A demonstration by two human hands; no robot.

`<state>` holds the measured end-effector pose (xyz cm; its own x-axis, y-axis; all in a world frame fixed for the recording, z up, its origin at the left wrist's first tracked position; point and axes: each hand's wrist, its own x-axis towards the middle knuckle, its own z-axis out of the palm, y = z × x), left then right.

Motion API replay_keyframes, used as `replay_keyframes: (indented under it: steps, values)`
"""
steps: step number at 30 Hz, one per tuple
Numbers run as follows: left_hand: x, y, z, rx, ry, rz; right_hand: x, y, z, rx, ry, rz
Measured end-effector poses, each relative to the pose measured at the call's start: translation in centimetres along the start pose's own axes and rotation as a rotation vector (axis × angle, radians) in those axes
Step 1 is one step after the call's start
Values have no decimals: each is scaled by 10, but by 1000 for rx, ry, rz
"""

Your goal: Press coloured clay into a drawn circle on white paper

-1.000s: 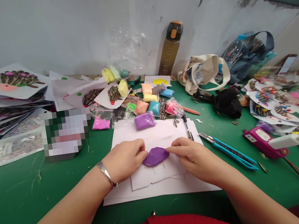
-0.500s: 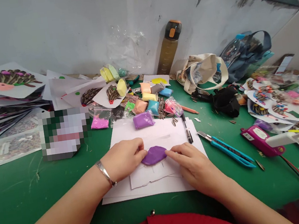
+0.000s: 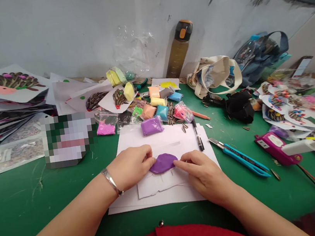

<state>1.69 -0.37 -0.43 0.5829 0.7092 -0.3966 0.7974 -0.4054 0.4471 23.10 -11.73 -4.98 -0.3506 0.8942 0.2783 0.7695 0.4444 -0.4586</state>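
- The left hand is resting half-curled, its fingertips pressing the left end of the flattened purple clay, not gripping it.
- The right hand is lying slightly open, its forefinger touching the right end.
- The smooth, matte clay is stretching sideways between them, on white paper near the green desk's front edge.
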Motion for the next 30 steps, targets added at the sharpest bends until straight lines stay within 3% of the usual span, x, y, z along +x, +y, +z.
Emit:
replay_keyframes:
  steps: [7, 12, 18, 24, 30]
  values:
    - [0, -1, 0, 5, 4, -1, 1, -1, 0, -33, -30, -20]
    - [0, 0, 0, -8, 4, 4, 1, 3, 0, 21, 44, 3]
    - [0, 0, -1, -7, -1, -1, 4, 1, -3, -30, 6, -15]
    - [0, 0, -1, -9, 1, 8, 2, 3, -1, 30, 90, -20]
    - [0, 0, 0, -6, -1, 7, 3, 1, -2, -8, 23, -27]
